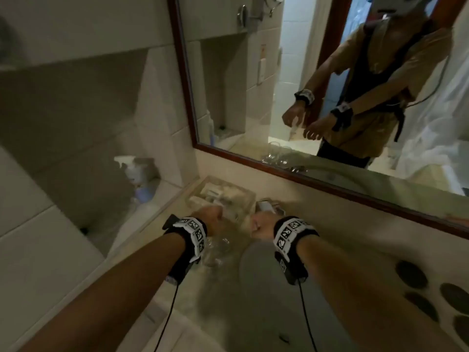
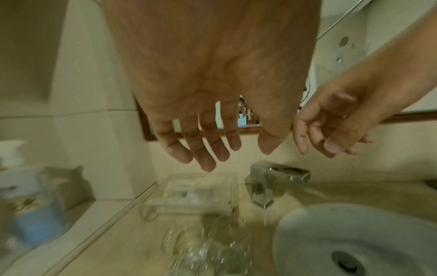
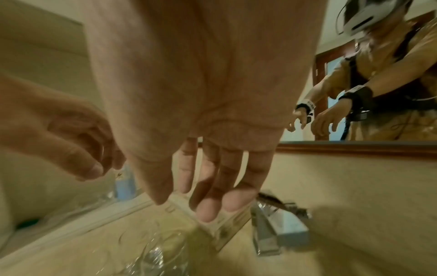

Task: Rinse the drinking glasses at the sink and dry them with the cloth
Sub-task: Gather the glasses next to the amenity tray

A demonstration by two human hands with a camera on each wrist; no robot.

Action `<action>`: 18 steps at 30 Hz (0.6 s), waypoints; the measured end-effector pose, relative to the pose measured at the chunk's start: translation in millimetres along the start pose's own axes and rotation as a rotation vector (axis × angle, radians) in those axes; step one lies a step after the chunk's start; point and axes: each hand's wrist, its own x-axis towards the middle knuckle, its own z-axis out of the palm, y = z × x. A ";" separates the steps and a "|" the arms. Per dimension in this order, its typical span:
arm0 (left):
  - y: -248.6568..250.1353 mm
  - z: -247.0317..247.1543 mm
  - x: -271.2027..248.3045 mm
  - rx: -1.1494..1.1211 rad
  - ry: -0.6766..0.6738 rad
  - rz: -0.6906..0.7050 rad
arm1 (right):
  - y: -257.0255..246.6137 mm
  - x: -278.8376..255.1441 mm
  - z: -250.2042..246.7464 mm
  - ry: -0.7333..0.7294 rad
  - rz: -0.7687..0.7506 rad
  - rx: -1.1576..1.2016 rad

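Glasses stand grouped on the beige counter, just left of the white basin; motion blur smears them, so I cannot count them, though more than one rim shows. One chrome tap stands behind the basin's edge, with a thin thread of water under its spout. Above the glasses hang two hands, neither touching anything. The left hand has its fingers spread and nearly straight, four of them plus the thumb plainly visible, holding nothing. The right hand, beside it and apart from it, has its fingers loosely extended downward, likewise holding nothing. Each wrist carries one black band with checkered markers. Behind the glasses sits one clear tray of small toiletries. Farther left, on a lower ledge, stands one white spray bottle. At the back, one wood-framed mirror reflects the person and both hands.
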 end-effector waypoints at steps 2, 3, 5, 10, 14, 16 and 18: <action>-16.1 10.2 -8.2 0.020 -0.029 -0.069 | -12.4 9.5 12.4 -0.047 -0.019 -0.019; -25.7 18.9 -12.6 0.015 -0.033 -0.089 | -17.5 16.4 20.6 -0.073 -0.020 -0.018; -42.5 36.6 -20.3 0.019 -0.045 -0.111 | -26.6 28.4 40.2 -0.137 -0.006 0.006; -76.3 79.1 -21.2 0.088 -0.096 -0.156 | -31.1 70.2 105.8 -0.133 0.019 0.001; -93.7 111.2 -19.0 0.066 -0.056 -0.162 | -39.3 78.0 127.7 -0.142 -0.007 -0.079; -101.5 125.0 -16.4 0.023 0.012 -0.206 | -46.0 81.8 138.5 -0.141 0.091 0.070; -106.8 134.4 -13.6 -0.042 0.076 -0.263 | -45.1 85.6 149.2 -0.110 0.114 0.110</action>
